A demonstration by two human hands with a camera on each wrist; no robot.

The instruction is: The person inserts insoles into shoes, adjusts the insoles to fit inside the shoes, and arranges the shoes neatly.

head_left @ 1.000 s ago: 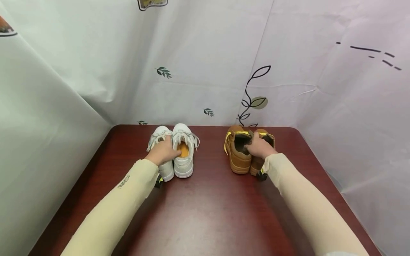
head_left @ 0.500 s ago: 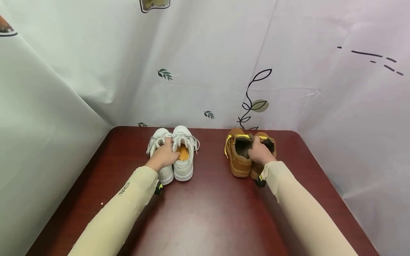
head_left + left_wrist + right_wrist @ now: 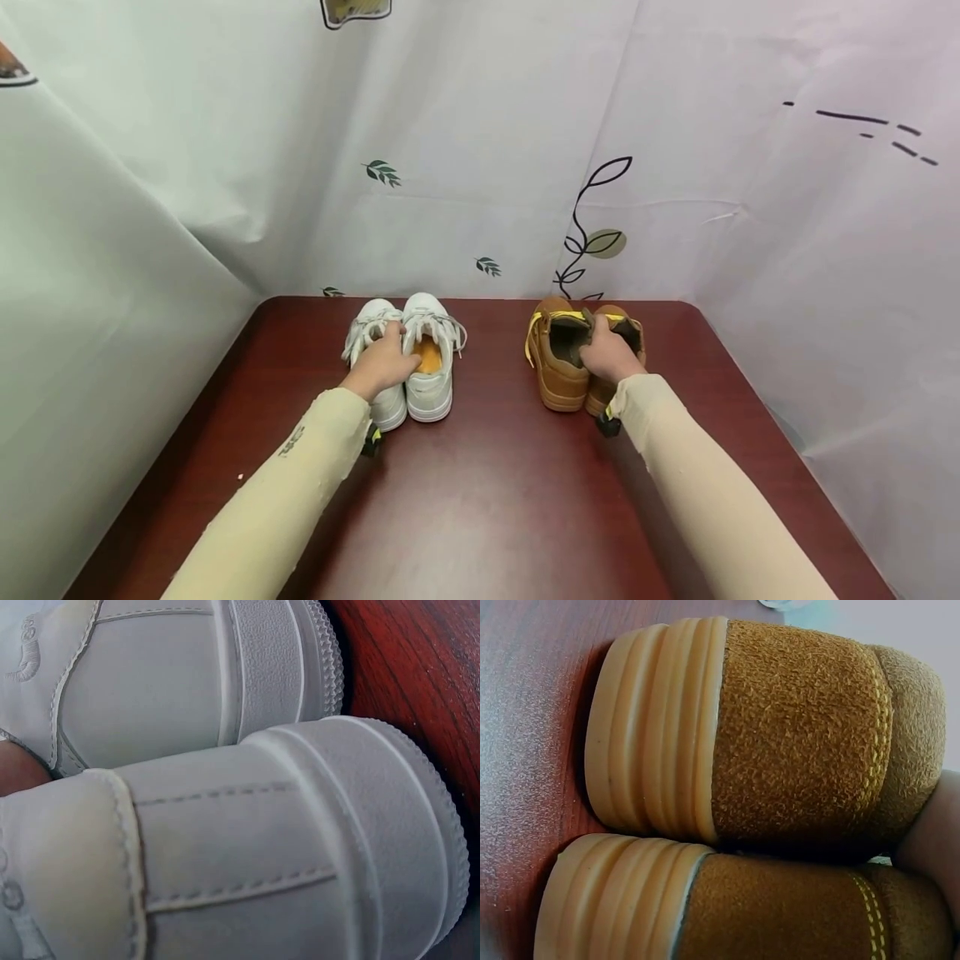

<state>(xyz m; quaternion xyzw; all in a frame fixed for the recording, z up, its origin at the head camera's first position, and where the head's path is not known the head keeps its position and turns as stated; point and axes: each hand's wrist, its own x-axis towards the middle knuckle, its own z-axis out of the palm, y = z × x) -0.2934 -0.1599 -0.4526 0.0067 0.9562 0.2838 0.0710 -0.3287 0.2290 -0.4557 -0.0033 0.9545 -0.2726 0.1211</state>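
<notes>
A pair of white lace-up sneakers (image 3: 430,402) stands side by side at the back left of the table, toes toward the wall. My left hand (image 3: 382,364) grips them at their adjoining sides, the thumb at the right sneaker's opening and the fingers over the left one. At the back right is a pair of tan suede shoes (image 3: 562,387) with yellow laces. Their adjoining sides are pinched by my right hand (image 3: 609,354), its thumb at the left shoe's opening. Heels of the sneakers (image 3: 225,840) and of the suede shoes (image 3: 795,735) fill the wrist views. Most fingertips are hidden.
The dark red wooden table (image 3: 480,500) has rounded back corners. White printed sheeting (image 3: 465,167) rises behind it and along both sides. Bare tabletop lies between the two pairs and in front. A tiny pale speck (image 3: 240,477) lies near the left forearm.
The right thumb has drawn in slightly at the tan shoe's opening. Both pairs stay on the table in the same places; the head view has shifted a little.
</notes>
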